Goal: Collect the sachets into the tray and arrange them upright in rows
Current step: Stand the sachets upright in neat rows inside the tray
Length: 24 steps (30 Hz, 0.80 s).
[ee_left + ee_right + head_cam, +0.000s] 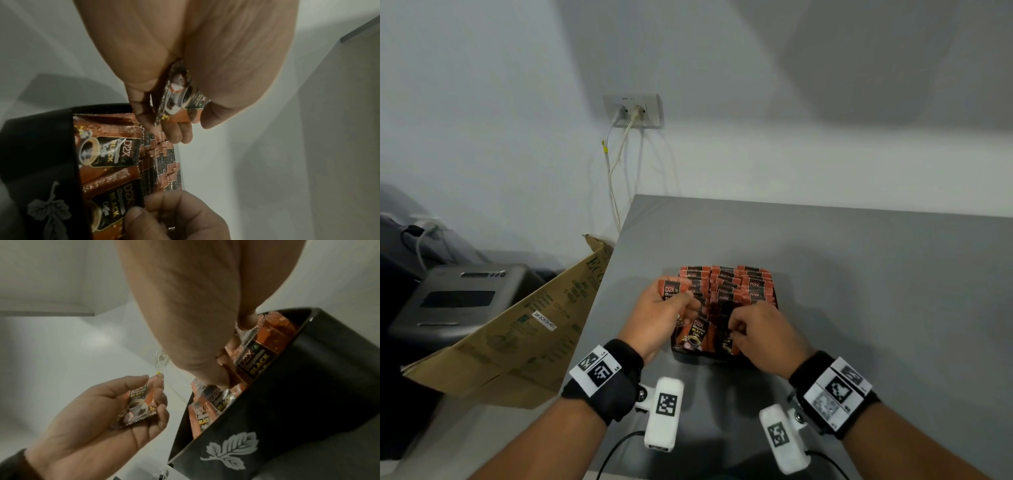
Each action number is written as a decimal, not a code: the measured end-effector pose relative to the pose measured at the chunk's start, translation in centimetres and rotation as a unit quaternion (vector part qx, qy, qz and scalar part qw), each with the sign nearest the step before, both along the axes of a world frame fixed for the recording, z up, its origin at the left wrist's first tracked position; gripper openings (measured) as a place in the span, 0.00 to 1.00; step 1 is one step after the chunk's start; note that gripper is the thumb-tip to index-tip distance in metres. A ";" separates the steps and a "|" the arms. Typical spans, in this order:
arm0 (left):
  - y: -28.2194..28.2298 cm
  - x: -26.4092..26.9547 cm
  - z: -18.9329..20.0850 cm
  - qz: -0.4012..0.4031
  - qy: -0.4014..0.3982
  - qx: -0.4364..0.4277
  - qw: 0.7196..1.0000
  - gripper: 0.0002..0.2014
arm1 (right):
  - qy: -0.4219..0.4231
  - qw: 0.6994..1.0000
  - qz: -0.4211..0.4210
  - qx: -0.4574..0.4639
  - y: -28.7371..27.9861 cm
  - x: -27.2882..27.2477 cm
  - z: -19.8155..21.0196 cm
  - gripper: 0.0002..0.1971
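Sachets (726, 291) in tray (690, 356) under hands

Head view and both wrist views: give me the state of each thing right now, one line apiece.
Tray: on the grey table, nearly full.
Sachets in tray: back rows upright, front ones leaning.
Left hand: holds a spare sachet beside the tray.
Right hand: fingers pinch a front-row sachet in the tray.
Cardboard box: flap open, beside the table.

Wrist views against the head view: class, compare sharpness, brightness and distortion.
Head view: evenly lit, wide-angle bending at the edges, sachets in the tray readable. Left wrist view: dim, grainy, the left hand looming large. Right wrist view: soft, the right hand blurred, the leaf print crisp.
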<state>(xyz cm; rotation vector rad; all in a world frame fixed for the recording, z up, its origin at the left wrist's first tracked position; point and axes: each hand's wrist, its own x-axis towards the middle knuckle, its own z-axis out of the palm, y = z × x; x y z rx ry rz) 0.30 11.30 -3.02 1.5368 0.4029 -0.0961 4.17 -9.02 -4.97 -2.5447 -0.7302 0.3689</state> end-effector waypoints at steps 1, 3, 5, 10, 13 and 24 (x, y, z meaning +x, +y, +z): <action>0.1 0.0 0.0 0.000 0.001 0.001 1.000 0.08 | -0.018 1.000 0.001 -0.007 0.0 0.0 -0.1 0.04; 0.1 -0.1 0.2 -0.007 0.002 0.002 1.000 0.09 | -0.052 0.998 0.011 -0.022 0.0 0.1 -0.1 0.04; 0.0 -0.1 0.4 -0.020 0.005 -0.004 1.000 0.10 | -0.067 0.997 0.015 -0.030 0.0 0.0 -0.1 0.05; -0.1 -0.4 0.3 -0.033 0.016 0.003 0.999 0.10 | -0.044 0.999 -0.014 0.006 -0.5 0.1 0.3 0.09; -0.3 -0.3 0.3 -0.058 0.008 0.018 0.998 0.10 | -0.011 0.993 -0.050 0.110 -0.8 0.5 2.1 0.10; -1.1 0.5 0.8 -0.113 -0.045 0.094 0.988 0.14 | 0.059 0.973 -0.096 0.202 -2.7 2.2 5.8 0.05</action>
